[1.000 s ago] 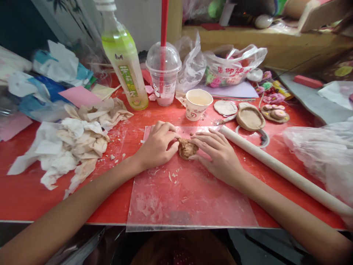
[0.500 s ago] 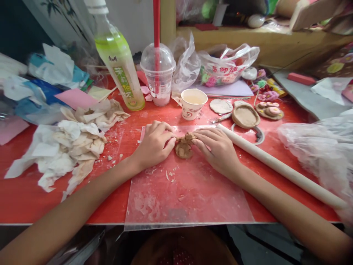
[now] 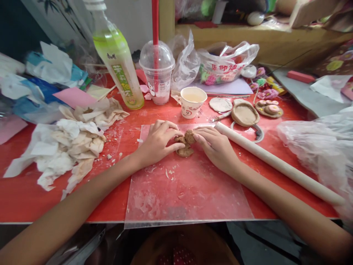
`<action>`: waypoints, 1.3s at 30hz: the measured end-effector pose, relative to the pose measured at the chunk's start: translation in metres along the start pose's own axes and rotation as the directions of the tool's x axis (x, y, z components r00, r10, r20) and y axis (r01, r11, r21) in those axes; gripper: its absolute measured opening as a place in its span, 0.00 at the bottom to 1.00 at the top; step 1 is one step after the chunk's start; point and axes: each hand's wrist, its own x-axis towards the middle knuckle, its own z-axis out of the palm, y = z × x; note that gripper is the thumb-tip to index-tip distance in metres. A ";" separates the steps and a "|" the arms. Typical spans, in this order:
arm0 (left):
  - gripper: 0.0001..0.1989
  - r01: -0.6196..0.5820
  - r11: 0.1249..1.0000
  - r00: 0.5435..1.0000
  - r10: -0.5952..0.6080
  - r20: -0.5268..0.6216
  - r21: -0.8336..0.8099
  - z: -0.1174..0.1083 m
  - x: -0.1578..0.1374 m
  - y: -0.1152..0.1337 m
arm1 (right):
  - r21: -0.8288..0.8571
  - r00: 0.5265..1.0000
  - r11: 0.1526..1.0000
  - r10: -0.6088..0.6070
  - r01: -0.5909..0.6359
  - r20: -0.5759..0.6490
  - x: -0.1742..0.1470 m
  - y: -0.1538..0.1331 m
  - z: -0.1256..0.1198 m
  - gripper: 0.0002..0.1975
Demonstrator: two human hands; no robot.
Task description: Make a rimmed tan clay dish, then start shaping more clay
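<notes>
Brown lumpy clay (image 3: 189, 137) is pinched between my two hands above the plastic sheet (image 3: 182, 198). My left hand (image 3: 159, 141) has its thumb and fingertips closed on the left part of the clay. The fingers of my right hand (image 3: 216, 145) press together on its right side, the thumb against a rounded lump. Under the hands, a flattish round piece of clay (image 3: 185, 151) lies on the sheet; whether it is joined to the lump above, I cannot tell. Small pale scraps (image 3: 169, 172) lie just in front of it.
A paper cup (image 3: 193, 101) of cloudy liquid stands behind my hands, with a clay dish (image 3: 245, 113) to its right. On the right, a long pale tube (image 3: 275, 162) lies slantwise. Crumpled tissues (image 3: 74, 143) are heaped left; a drink bottle (image 3: 118, 66) and dome-lidded cup (image 3: 158, 73) stand behind.
My left thumb and fingers have shifted right, over the clay. The lump between my hands now looks rounder, and more of the flat piece below is covered.
</notes>
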 end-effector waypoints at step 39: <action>0.12 0.182 0.875 0.933 -0.010 -0.359 0.448 -0.044 -0.001 -0.016 | -0.188 0.989 0.978 -0.070 0.094 0.134 -0.014 0.017 -0.008 0.30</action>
